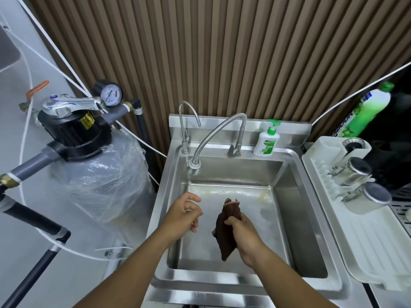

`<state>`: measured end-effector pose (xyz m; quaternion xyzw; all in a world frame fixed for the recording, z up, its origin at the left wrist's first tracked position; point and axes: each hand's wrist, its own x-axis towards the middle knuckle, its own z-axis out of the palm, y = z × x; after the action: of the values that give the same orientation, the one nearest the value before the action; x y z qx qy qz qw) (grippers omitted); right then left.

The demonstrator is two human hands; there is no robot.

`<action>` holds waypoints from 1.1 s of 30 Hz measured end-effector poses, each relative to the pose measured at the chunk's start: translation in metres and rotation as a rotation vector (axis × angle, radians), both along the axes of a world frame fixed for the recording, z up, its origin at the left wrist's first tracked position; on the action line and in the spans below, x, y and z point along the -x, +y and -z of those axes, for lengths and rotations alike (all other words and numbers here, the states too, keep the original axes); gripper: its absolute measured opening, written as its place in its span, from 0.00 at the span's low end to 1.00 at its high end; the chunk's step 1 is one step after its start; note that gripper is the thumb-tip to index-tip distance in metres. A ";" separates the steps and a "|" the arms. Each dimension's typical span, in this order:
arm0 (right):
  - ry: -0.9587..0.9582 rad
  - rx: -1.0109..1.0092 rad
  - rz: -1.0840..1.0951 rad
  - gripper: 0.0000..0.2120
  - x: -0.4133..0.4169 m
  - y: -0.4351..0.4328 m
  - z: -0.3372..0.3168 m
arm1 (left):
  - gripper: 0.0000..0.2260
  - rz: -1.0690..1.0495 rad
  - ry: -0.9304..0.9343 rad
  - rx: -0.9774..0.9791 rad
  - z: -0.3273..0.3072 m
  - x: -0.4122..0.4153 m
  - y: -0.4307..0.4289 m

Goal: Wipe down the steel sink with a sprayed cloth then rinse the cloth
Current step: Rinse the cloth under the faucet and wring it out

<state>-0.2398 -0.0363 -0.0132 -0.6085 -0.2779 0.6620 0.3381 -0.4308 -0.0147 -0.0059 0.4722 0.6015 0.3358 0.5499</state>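
My right hand grips the brown cloth around its middle, fingers curled tight. My left hand hovers just beside it with its fingers loosely curled, holding nothing. Both are over the steel sink. The bunched cloth runs lengthwise away from me, one end toward the back wall and the other toward the front rim. The flexible faucet arches over the back left corner, well apart from the cloth. A soap bottle stands on the back ledge, and a white drying rack sits to the right.

Brown cloth in right hand over steel sink, left hand loose.
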 end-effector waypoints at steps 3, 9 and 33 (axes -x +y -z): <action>-0.026 -0.013 -0.001 0.12 -0.021 0.003 0.002 | 0.09 -0.162 0.030 -0.051 -0.001 0.000 0.018; -0.051 -0.029 0.046 0.07 -0.051 0.009 0.001 | 0.22 -0.245 0.341 -0.375 -0.026 -0.012 0.071; -0.083 0.088 0.024 0.05 -0.102 0.015 0.016 | 0.14 0.139 0.323 -0.477 -0.028 -0.127 0.076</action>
<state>-0.1376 -0.0210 -0.0297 -0.6530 -0.2551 0.6436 0.3070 -0.3035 0.0612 0.0225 0.6755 0.5516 0.3499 0.3421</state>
